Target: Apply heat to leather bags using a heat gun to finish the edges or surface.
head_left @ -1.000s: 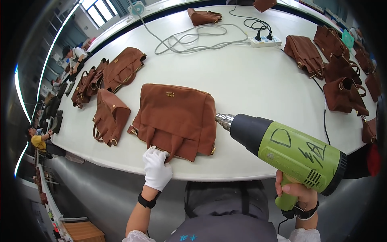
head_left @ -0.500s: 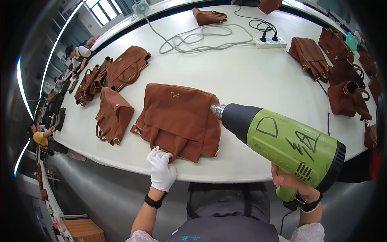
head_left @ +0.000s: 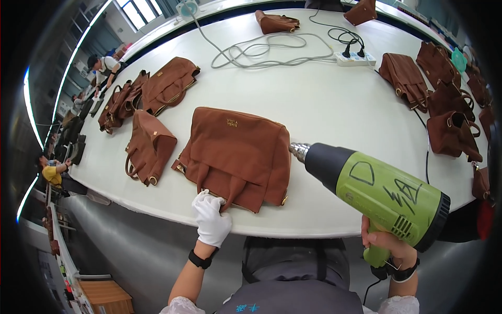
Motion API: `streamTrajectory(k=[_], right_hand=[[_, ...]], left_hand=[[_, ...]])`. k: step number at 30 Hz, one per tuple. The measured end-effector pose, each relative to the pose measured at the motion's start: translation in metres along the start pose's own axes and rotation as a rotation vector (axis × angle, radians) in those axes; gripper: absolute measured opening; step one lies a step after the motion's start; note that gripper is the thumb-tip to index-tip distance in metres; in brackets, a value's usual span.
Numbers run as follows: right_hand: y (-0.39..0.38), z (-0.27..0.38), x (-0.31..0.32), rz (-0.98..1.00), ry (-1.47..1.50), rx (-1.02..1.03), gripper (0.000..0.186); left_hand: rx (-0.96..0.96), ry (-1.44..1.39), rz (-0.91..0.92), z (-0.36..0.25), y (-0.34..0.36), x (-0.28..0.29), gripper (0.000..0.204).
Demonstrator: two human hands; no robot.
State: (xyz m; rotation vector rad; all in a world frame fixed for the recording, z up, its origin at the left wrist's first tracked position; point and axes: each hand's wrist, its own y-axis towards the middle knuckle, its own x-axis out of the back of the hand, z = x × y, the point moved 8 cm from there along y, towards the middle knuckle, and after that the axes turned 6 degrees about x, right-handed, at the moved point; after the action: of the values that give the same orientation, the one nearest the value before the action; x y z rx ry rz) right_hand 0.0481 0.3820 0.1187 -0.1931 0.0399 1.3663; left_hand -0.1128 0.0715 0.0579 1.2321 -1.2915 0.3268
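Observation:
A brown handbag (head_left: 238, 152) lies flat at the near middle of the table, with handles, gold zipper hardware and a small gold emblem. My left hand (head_left: 212, 220), in a white glove, is closed on the bag's lower edge beside a handle. My right hand (head_left: 387, 243) is bare and wrapped round the handle of a green and black heat gun (head_left: 392, 193). Its metal nozzle (head_left: 299, 150) points at the bag's upper right side, very close to it; whether it touches I cannot tell.
More brown bags lie left (head_left: 149, 146), (head_left: 167, 83) and right (head_left: 452, 131) on the white table (head_left: 334, 104). Cables lead to a power strip (head_left: 355, 60) and a small fan (head_left: 186, 9) stands beyond. Two co-workers (head_left: 55, 172), (head_left: 104, 70) work at the left.
The heat gun's nozzle swung left over the bag's right side half a second ago and is now back right at its edge. The whole scene has shifted slightly rightward in view.

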Motion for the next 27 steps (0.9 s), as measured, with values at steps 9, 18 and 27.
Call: streamTrajectory(k=[9, 18, 27], right_hand=[[-0.04, 0.033, 0.028, -0.241, 0.169, 0.263, 0.056], [-0.032, 0.026, 0.005, 0.085, -0.178, 0.295, 0.053], [-0.047, 0.071, 0.004, -0.335, 0.238, 0.442, 0.05]], left_hand=[[0.596, -0.597, -0.047, 0.069, -0.004, -0.021, 0.026], [0.731, -0.837, -0.017, 0.07, 0.002, -0.02, 0.027], [0.183, -0.749, 0.037, -0.011, 0.054, 0.004, 0.008]])
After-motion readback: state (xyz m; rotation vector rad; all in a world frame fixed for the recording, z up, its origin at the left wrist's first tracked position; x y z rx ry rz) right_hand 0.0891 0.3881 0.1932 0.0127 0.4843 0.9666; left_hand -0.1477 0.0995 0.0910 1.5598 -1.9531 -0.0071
